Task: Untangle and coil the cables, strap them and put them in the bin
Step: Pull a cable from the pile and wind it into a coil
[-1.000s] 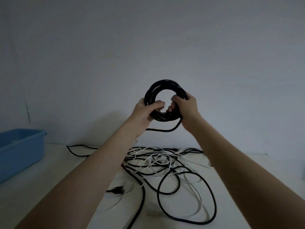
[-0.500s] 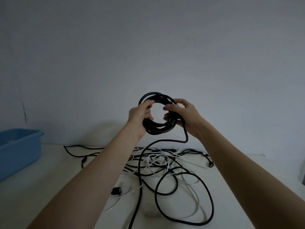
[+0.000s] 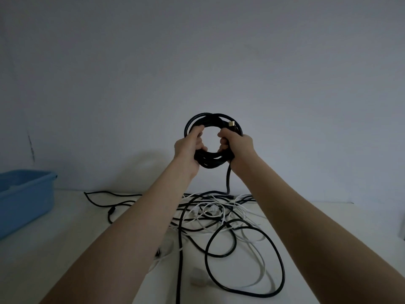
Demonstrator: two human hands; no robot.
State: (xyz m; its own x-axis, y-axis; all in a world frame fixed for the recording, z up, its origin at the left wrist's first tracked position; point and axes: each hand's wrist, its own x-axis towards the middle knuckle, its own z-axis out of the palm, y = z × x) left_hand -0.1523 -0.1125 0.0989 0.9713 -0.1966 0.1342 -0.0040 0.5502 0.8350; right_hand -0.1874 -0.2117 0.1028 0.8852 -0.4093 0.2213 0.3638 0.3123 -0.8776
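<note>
Up in front of the wall, both hands grip the black cable coil (image 3: 213,141): left hand (image 3: 189,148) curled round its left side, right hand (image 3: 237,148) round the right, plug (image 3: 231,123) poking out on top. Below, tangled black and white cables (image 3: 219,218) sprawl on the table (image 3: 65,249); blue bin (image 3: 24,202) far left.

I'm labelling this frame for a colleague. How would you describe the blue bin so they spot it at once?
Follow the white table to its far left edge by the wall. The blue bin sits there, apart from the cable tangle: the only coloured, box-shaped thing.
</note>
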